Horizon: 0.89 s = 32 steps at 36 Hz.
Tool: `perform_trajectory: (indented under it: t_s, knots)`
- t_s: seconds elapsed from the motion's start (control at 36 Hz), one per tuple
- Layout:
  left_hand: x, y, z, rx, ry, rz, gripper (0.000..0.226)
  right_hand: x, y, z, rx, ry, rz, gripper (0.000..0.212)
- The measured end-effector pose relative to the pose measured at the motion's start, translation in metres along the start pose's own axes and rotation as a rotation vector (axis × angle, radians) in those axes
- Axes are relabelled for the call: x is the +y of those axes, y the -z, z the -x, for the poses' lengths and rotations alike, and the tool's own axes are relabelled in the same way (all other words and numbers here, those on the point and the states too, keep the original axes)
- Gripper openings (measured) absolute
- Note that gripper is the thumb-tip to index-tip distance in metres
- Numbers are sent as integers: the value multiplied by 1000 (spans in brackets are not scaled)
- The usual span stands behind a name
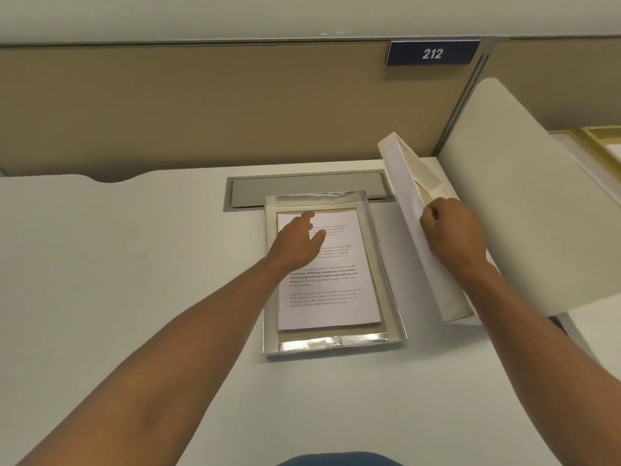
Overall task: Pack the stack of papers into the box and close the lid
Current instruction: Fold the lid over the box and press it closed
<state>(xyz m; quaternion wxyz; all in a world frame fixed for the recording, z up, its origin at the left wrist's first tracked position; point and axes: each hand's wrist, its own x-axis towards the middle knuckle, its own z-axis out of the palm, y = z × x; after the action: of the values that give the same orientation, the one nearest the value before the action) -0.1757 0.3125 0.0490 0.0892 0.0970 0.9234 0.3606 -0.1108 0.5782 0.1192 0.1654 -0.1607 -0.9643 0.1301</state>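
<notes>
A shallow white box [393,317] with a silvery inner lining lies open on the desk in front of me. A stack of printed papers [332,290] lies flat inside it. My left hand [297,242] rests on the upper part of the top sheet, fingers spread. To the right, my right hand [450,233] grips the box lid [408,210], which is lifted and tilted up on its long edge beside the box, its hollow side turned away to the right.
The white desk [134,280] has a grey cable hatch [302,186] just behind the box. A tan partition [201,105] with a "212" sign [431,53] stands behind. A white curved divider panel [510,203] rises on the right, with yellowish trays [601,139] beyond.
</notes>
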Motion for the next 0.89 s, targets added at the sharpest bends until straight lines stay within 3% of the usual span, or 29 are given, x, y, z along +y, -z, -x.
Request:
perform_trajectory:
  t_s: [0.22, 0.36, 0.47, 0.56, 0.72, 0.81, 0.89]
  knots:
    - [11, 8, 8, -38, 78, 232, 52, -29, 58, -1, 121, 119, -138, 23]
    - [9, 14, 16, -52, 166, 361, 62, -53, 103, -2, 140, 109, -502, 30]
    - [10, 22, 24, -83, 292, 635, 69, -64, 129, -7, 55, 65, -888, 27]
    - [10, 31, 33, -125, 359, 852, 69, -66, 131, -11, 7, 3, -1059, 21]
    - [-12, 39, 51, -235, 404, 1372, 70, -52, 97, -16, -178, -229, -1342, 27]
    - [-23, 38, 60, -230, 463, 1405, 67, -46, 72, -13, -287, -347, -1361, 35]
    - [-32, 31, 67, -108, 568, 1241, 62, -35, 46, -8, -375, -446, -1348, 34]
